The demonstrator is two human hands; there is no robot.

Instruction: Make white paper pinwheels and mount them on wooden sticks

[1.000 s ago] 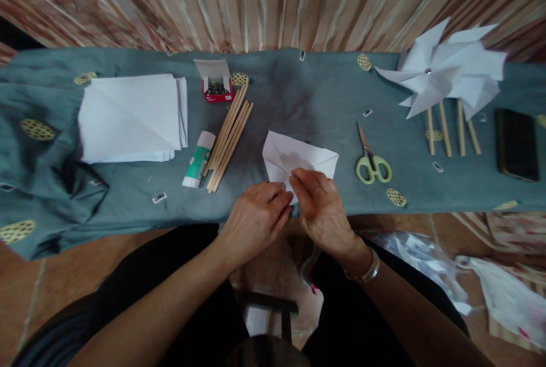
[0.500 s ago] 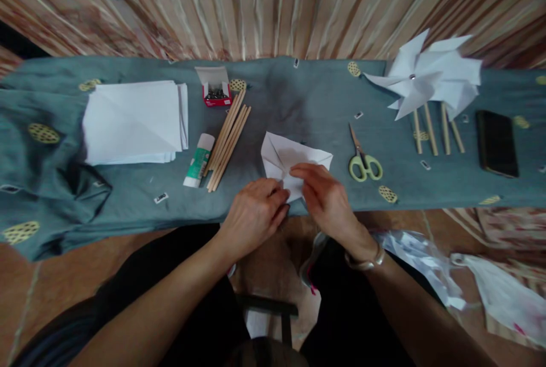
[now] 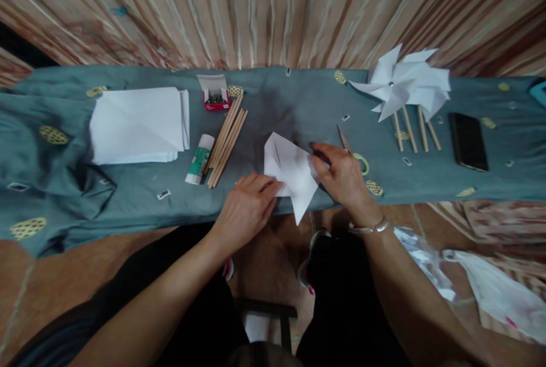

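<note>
Left hand and right hand pinch folded white paper at opposite edges — likely light, easily creased, best held there.

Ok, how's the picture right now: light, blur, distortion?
Head view: dim overall, the folded paper pale against darker cloth; head view: soft detail, print on the glue stick unreadable; head view: apparent wide-angle stretch, folds of the curtain fanning outward toward upper corners.
</note>
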